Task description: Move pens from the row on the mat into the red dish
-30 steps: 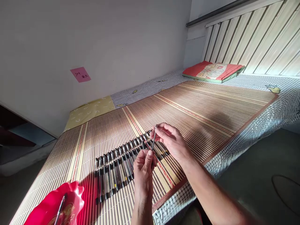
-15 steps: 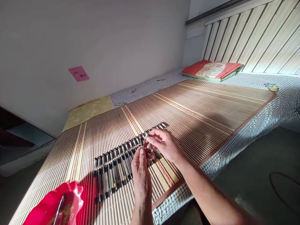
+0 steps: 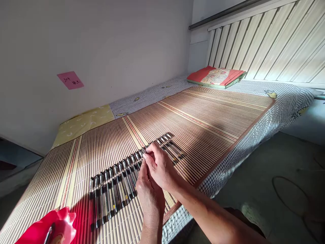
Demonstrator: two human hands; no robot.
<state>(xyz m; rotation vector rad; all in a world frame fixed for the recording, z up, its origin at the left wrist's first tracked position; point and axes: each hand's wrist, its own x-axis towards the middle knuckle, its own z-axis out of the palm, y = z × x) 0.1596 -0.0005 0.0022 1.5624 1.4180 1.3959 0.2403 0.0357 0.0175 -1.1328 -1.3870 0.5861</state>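
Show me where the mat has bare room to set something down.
Bare mat spreads between the row of pens and the red folded bundle. Another free patch lies between the yellow cloth and the red dish. It is crowded along the pens, where the left hand and right hand meet.

The mat (image 3: 215, 108) is striped brown and cream, with thin red lines and a brown border. The pens (image 3: 118, 189) are mostly black and clear. The dish (image 3: 38, 228) is bright red. The sheet (image 3: 286, 98) is checked dark and white with yellow motifs, the cloth (image 3: 86, 125) mustard with white squiggles. The folded bedding (image 3: 215, 76) has red ends, a cream floral middle and a green edge. The paper (image 3: 70, 80) is pink.
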